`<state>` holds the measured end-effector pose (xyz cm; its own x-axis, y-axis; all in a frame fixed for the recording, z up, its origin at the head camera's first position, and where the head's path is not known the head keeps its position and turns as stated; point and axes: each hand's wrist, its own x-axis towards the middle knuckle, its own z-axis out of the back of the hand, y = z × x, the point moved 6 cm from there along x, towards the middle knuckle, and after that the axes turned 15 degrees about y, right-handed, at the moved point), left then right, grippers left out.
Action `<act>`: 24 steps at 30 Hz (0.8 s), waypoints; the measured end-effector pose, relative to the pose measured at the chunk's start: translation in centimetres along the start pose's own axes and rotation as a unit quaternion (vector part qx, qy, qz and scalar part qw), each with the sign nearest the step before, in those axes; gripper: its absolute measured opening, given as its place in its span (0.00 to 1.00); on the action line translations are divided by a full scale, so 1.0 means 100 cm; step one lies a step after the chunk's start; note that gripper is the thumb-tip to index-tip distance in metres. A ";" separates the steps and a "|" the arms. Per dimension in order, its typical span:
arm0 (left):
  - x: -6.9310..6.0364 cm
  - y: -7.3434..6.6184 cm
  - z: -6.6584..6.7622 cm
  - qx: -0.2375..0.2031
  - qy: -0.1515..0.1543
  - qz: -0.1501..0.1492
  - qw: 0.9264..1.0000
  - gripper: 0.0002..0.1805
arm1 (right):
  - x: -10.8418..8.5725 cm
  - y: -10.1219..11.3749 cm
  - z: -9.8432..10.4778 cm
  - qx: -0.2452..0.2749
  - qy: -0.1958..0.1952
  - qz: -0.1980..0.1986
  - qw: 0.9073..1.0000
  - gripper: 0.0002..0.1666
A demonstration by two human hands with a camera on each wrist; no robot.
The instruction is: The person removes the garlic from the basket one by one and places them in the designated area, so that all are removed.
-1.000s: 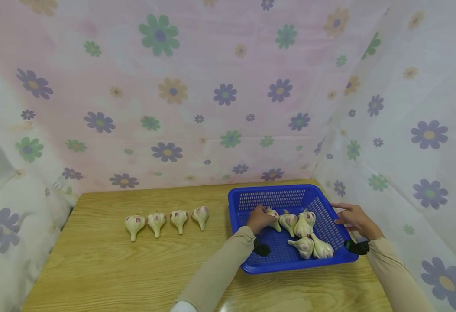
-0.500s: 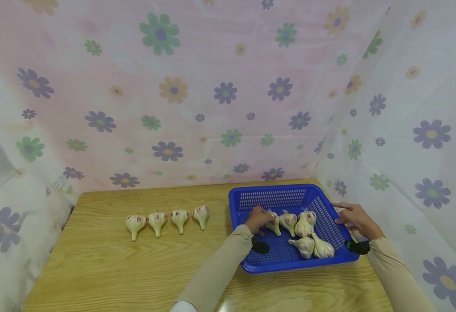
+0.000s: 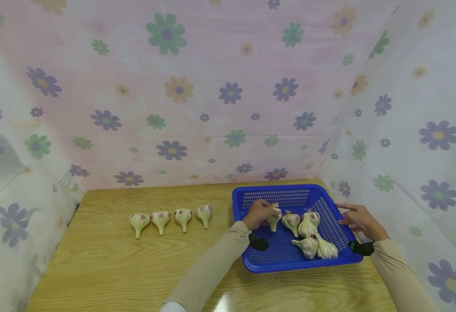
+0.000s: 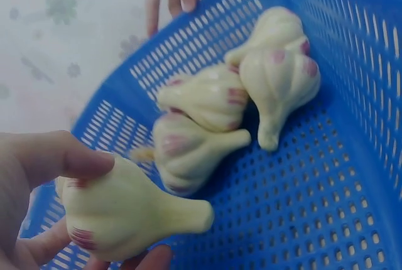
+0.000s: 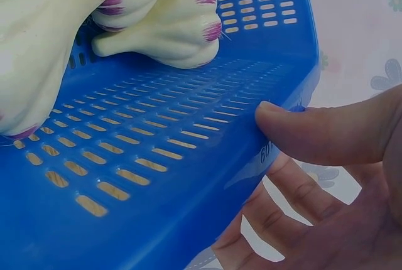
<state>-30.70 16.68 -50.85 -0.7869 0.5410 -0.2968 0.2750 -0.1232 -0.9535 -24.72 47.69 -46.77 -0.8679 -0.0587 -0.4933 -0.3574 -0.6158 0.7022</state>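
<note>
In the head view the left hand [image 3: 258,214] is over the left part of the blue basket [image 3: 302,265], gripping a white garlic bulb [image 3: 274,220]. The left wrist view shows thumb and fingers around that bulb [image 4: 122,210], its stem pointing right. Several other bulbs [image 4: 204,97] lie in the basket beyond it. The right hand [image 3: 362,220] holds the basket's right rim; in the right wrist view its thumb [image 5: 326,133] lies over the rim and its fingers are under the outside.
Four is avoided: several garlic bulbs [image 3: 183,217] stand in a row on the wooden table [image 3: 134,273], left of the basket. Flower-patterned cloth [image 3: 212,108] hangs behind the table and along both sides.
The left hand has pinched the leftmost bulb in the basket and raised it slightly. The right hand stays on the rim. The head view has shifted a little.
</note>
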 end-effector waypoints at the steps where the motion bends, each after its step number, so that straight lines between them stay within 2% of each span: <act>1: -0.001 -0.002 0.001 -0.004 0.003 -0.004 1.000 0.19 | 0.000 0.000 0.000 0.000 0.001 0.001 1.000 0.38; 7: -0.010 -0.014 0.007 -0.013 0.012 -0.029 0.999 0.21 | 0.001 -0.001 0.000 -0.003 0.010 0.009 1.000 0.38; 14: -0.026 -0.025 0.009 -0.007 0.037 -0.033 0.999 0.19 | 0.003 -0.001 0.001 -0.015 0.011 0.012 1.000 0.36; 24: -0.050 -0.030 0.014 -0.005 0.081 -0.048 0.996 0.18 | 0.005 -0.001 0.001 -0.019 0.016 0.002 1.000 0.39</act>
<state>-28.32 13.17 -46.59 -0.7104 0.6775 -0.1906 0.2087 -0.0559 -0.9764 -25.17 47.84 -47.02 -0.8577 -0.0865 -0.5068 -0.3394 -0.6452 0.6845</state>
